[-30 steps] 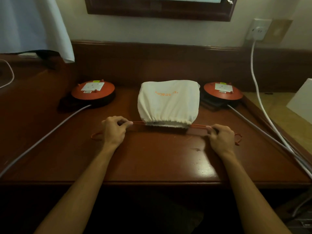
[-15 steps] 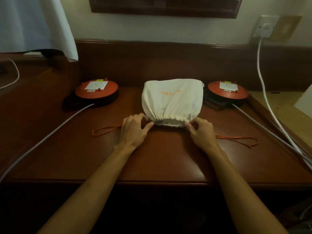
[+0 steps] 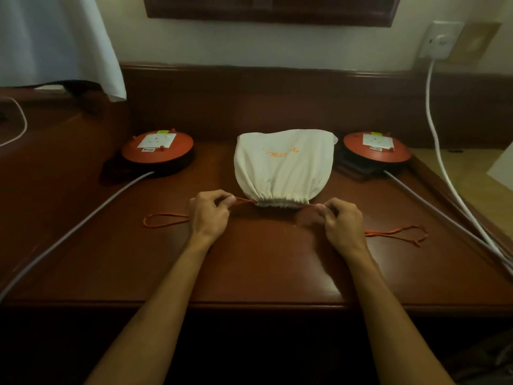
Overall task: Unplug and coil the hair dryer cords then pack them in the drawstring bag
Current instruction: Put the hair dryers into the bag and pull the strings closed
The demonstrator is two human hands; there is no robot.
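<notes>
from the head view, the cream drawstring bag (image 3: pixel 283 166) sits bulging at the middle of the wooden desk (image 3: pixel 263 268), its gathered mouth turned toward the person. just left of that mouth, the left hand (image 3: pixel 211 215) has thumb and forefinger pinched narrow on the orange drawstring (image 3: pixel 243 200), and just right of the mouth the right hand (image 3: pixel 340 222) pinches the string's other side the same way, though the string under those fingertips is partly hidden. slack loops of the string trail on the desk outward from each hand, one left of the bag (image 3: pixel 163 219) and one right of it (image 3: pixel 397 234). the mouth looks almost fully cinched, so the step in hand seems to be the last one, closing the packed bag; what is inside cannot be seen. the next move likely calls for an even outward pull on both sides at once, keeping the bag from sliding, until the gather is tight. left and right of the bag stand two round red socket reels (image 3: pixel 157 150) (image 3: pixel 377 150), each with a grey cable running off the desk.
</notes>
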